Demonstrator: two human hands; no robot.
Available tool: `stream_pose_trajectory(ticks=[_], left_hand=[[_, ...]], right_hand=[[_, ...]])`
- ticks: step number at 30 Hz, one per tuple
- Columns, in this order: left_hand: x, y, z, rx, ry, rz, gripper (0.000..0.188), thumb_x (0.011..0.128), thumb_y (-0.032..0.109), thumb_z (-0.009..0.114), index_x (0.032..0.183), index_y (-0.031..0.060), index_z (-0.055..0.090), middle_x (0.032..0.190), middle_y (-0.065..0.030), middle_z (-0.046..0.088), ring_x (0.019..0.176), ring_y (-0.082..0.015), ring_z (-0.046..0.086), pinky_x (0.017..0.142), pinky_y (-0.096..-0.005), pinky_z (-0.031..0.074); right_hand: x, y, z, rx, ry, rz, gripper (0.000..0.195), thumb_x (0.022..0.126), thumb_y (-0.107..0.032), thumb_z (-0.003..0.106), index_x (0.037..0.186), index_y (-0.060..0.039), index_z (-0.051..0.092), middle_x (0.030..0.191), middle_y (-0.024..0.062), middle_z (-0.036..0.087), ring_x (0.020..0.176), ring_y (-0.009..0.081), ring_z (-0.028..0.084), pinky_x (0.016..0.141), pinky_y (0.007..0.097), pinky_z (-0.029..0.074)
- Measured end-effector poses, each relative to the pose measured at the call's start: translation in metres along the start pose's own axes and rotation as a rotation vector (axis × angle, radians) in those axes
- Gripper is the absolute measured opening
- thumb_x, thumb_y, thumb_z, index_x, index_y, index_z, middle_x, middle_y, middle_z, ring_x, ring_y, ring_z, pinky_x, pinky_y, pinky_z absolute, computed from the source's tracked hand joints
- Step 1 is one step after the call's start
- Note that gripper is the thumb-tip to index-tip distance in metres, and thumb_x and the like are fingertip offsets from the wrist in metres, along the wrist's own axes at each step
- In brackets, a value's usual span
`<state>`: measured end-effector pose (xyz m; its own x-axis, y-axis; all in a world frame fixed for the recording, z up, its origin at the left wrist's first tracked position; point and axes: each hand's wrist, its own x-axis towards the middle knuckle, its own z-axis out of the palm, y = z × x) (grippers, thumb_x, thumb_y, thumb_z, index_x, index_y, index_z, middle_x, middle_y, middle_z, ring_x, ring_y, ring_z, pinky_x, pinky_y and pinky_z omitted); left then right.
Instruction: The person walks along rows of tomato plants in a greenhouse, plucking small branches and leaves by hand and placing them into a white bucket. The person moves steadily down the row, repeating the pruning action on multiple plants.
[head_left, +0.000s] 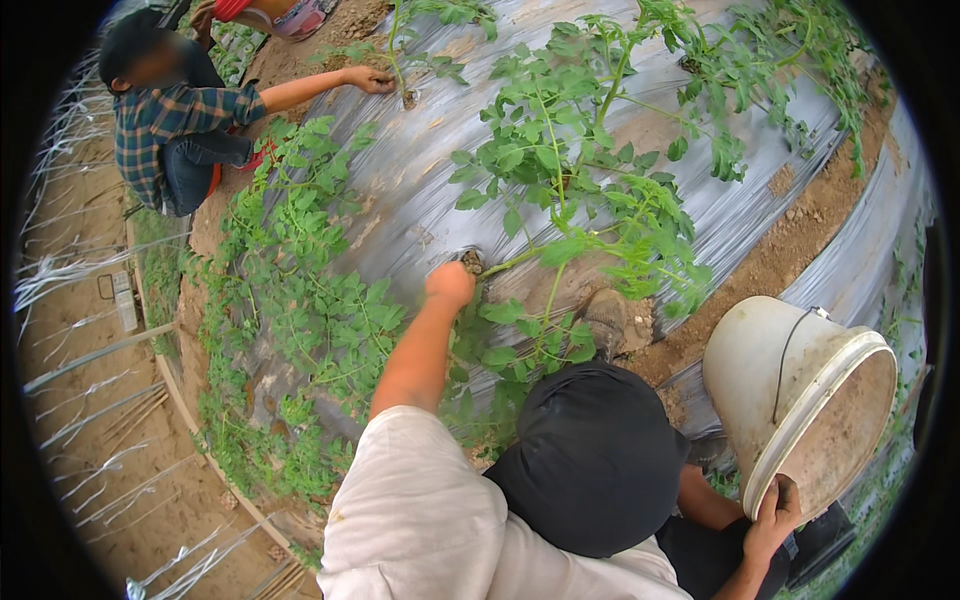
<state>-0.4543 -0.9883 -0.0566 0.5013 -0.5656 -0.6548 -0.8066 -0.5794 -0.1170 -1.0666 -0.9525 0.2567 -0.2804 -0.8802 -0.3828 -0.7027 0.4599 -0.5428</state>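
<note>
My left hand is closed low beside the planting hole of a tomato plant. The plant's stem leans to the right from that hole. Whether these fingers hold anything is hidden, since only the back of the hand shows. A dirty white plastic bucket lies tipped on its side at the right, its mouth facing right and downward. My right hand grips the lower part of its rim. No contents are visible inside. Below the plants, a black cap covers part of the view.
Silver plastic mulch covers the bed, edged by a soil furrow. Leafy tomato plants line the left side. A crouching co-worker reaches to another stem beside a red-and-orange container. White strings hang farther left. A shoe stands near the foliage.
</note>
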Motion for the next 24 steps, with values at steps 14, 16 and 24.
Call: stream_pose_trajectory(ticks=[14,16,24], left_hand=[[-0.01,-0.014,0.051,-0.217,0.003,0.038,0.045,0.093,0.039,0.067,0.108,-0.0037,0.073,0.112,-0.031,0.07,0.109,-0.0442,0.067,0.097,-0.0518,0.052],[-0.013,-0.01,0.047,-0.216,-0.017,0.038,0.045,0.093,0.039,0.068,0.109,-0.003,0.073,0.112,-0.0307,0.071,0.109,-0.0445,0.067,0.097,-0.0517,0.053],[-0.022,0.037,-0.014,-0.261,0.093,0.247,0.038,0.093,0.03,0.065,0.112,-0.0031,0.068,0.107,-0.0301,0.071,0.106,-0.0451,0.068,0.094,-0.0539,0.054]], right_hand=[[0.0,0.003,-0.002,0.015,-0.019,0.007,0.02,0.103,-0.013,0.058,0.102,0.0058,0.066,0.089,0.0075,0.065,0.083,0.0141,0.057,0.078,0.0297,0.048],[0.001,0.004,-0.002,0.004,-0.03,0.014,0.021,0.103,-0.014,0.059,0.102,0.0056,0.066,0.089,0.0075,0.065,0.083,0.0142,0.057,0.078,0.0295,0.048],[0.001,0.001,-0.003,0.007,-0.037,0.012,0.024,0.102,-0.017,0.061,0.102,0.0059,0.066,0.09,0.0083,0.066,0.084,0.0155,0.058,0.079,0.0307,0.048]])
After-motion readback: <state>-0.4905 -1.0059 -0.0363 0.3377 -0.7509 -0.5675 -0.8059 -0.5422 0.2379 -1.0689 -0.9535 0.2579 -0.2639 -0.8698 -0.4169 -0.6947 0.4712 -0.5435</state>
